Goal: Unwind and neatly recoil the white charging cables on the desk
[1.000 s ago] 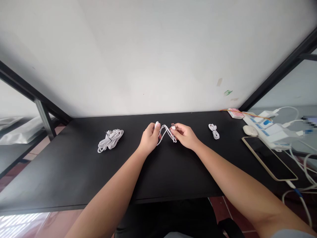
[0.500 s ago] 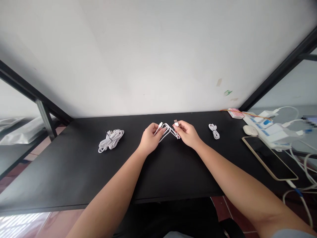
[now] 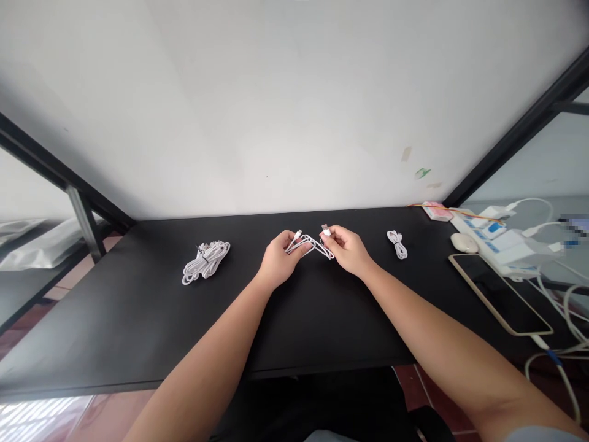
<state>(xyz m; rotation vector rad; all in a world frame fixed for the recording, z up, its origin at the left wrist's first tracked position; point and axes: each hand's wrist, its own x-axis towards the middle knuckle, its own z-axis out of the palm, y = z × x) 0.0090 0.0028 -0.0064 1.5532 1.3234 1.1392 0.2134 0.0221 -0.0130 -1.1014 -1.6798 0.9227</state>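
Note:
Between my hands is a white USB cable (image 3: 311, 243), folded into loops above the black desk. My left hand (image 3: 280, 258) pinches one end of the loops, with a small connector poking up past its fingertips. The other end is in my right hand (image 3: 346, 248), closed near the USB-A plug (image 3: 326, 230), whose metal tip points up. On the left of the desk lies a larger bundle of white cables (image 3: 205, 261), bound with a dark tie. A smaller tied white cable (image 3: 397, 244) rests to the right of my right hand.
At the right stand a white power strip (image 3: 488, 239) with chargers plugged in, a round white case (image 3: 464, 243) and a phone (image 3: 501, 294) with a cable attached. The desk (image 3: 138, 331) meets a pale wall at the back. Black frame posts rise on both sides.
My left fingers have shifted on the cable, and its loops now lie closer together and flatter between my hands. Both hands stay in nearly the same place.

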